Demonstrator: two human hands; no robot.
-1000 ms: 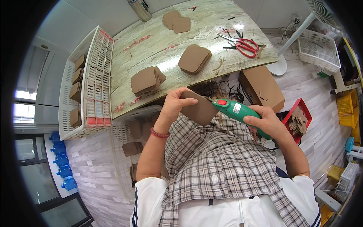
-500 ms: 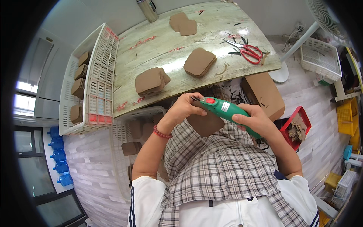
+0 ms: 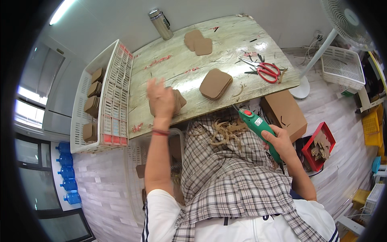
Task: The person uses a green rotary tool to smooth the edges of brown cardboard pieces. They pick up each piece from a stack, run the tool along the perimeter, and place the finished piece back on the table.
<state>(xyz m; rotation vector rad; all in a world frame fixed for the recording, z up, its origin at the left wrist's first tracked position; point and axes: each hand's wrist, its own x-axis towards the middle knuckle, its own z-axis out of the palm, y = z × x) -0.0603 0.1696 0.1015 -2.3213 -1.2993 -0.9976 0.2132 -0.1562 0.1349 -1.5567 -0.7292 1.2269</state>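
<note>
My right hand (image 3: 281,143) is wrapped round green handheld electric scissors (image 3: 256,124) with a red button. Their narrow metal tip points up and left, just off the table's near edge. Over the left stack of brown rounded-square pieces (image 3: 179,103) is my left hand (image 3: 161,98), smeared by motion, so its fingers and anything in them cannot be made out. To its right sits a second stack of brown pieces (image 3: 215,84). A few more brown pieces (image 3: 202,46) lie flat toward the back. Thin tan offcut strips (image 3: 225,131) are heaped on the checked apron over my lap.
Red-handled scissors (image 3: 268,72) lie among dark scraps at the table's right. A white crate (image 3: 105,121) with brown pieces stands left; a steel flask (image 3: 161,26) is at the back. A cardboard box (image 3: 288,117), a red bin (image 3: 331,139) and a fan (image 3: 348,18) are right.
My left hand has left the brown piece and scissors tip over my lap and moved up to the left stack. The electric scissors have shifted right and down, and that piece no longer shows there.
</note>
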